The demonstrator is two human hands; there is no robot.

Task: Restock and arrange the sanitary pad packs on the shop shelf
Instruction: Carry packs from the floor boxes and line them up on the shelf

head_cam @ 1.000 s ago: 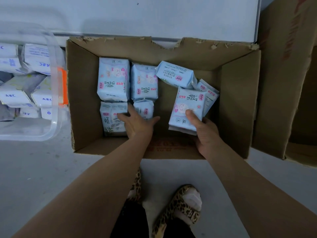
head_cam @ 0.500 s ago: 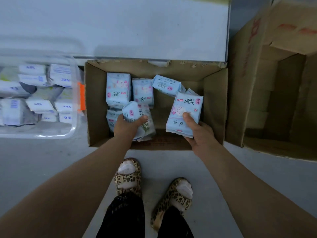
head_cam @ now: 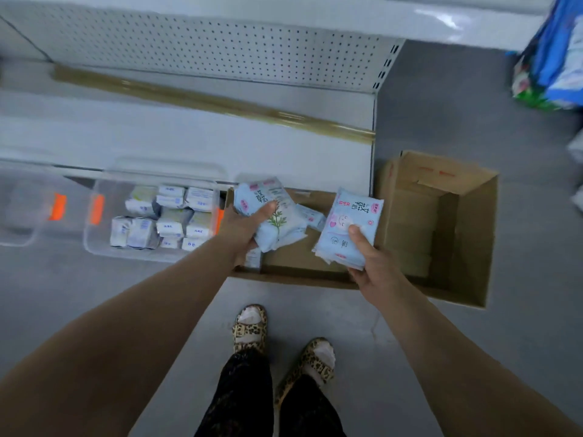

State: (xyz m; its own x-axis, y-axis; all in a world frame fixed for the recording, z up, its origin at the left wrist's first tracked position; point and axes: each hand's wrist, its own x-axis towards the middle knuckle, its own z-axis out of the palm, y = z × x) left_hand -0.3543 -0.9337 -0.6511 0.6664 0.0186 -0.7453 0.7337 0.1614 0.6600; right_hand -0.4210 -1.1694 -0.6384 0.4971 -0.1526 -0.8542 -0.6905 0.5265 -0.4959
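Observation:
My left hand (head_cam: 243,227) grips light blue pad packs (head_cam: 271,212) with a green plant print, lifted above the open cardboard box (head_cam: 293,274) on the floor. My right hand (head_cam: 370,263) holds another stack of light blue packs (head_cam: 345,228) with pink labels over the box's right side. A few packs (head_cam: 310,216) still show inside the box between my hands. The white shop shelf (head_cam: 189,134) with a gold front strip and pegboard back runs behind the box.
A clear plastic bin (head_cam: 101,244) with several white packs (head_cam: 164,217) stands left of the box, another clear bin (head_cam: 19,216) further left. A second open cardboard box (head_cam: 457,234) sits at the right. Coloured bags (head_cam: 549,61) lie at the top right. My feet are below the box.
Both hands have lifted packs out of the box and raised them. The view has pulled back and up, so the shelf and its pegboard now show.

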